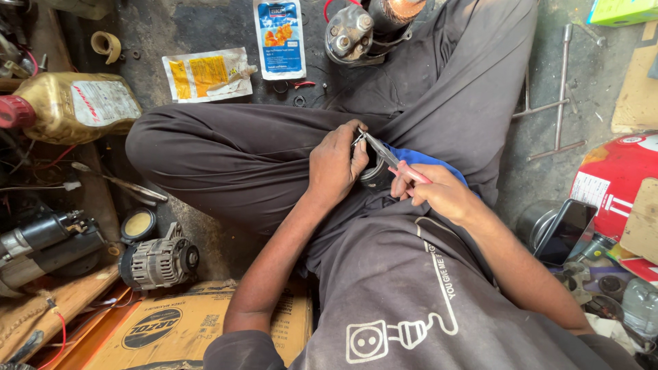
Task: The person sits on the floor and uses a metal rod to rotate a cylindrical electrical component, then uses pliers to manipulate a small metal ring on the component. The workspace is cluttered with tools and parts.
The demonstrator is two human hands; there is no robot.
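I sit cross-legged on the floor in dark trousers. My left hand (pixel 334 166) is wrapped around a small round metal part (pixel 375 173) held over my lap. My right hand (pixel 439 194) grips a pair of pliers with red handles (pixel 394 160); the jaws point up-left and touch the top of the round part near my left fingers. A blue cloth (pixel 428 161) lies under my right hand on my thigh.
An alternator (pixel 159 260) and a starter motor (pixel 41 248) lie at the left beside a cardboard box (pixel 171 325). A gold oil jug (pixel 72 106), two sachets (pixel 205 74), a tape roll (pixel 106 45), a motor part (pixel 351 34), a cross wrench (pixel 558 89) and a red container (pixel 613 178) surround me.
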